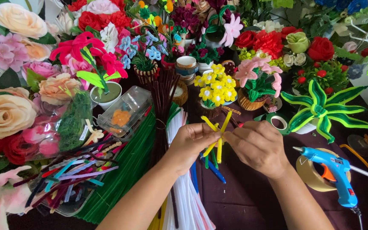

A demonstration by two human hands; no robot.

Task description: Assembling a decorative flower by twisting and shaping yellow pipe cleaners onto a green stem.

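Both sets of fingers meet at one spot, pinched together on the crossing point of a small bundle of yellow fuzzy pipe cleaners, which is held in the air above the dark maroon table. The left hand clamps the bundle from the left with thumb and forefinger; the right hand closes on it from the right, knuckles up. Short yellow ends fan upward and downward from the pinch.

These stems look very light and soft on the outside, with a thin wire core inside, so they likely bend at a slight push and keep the bend. The fuzz should give good friction, with little chance of slipping. The sound place to hold is at the crossing, where the strands bunch; gripping a free end would probably just fold it.

Beneath the hands lie loose blue and green pipe cleaners, and further left a sheaf of white ones beside a broad bundle of green ones. To the right, a blue hot glue gun rests against a roll of tan tape. Behind stands a pot of yellow pipe-cleaner flowers.
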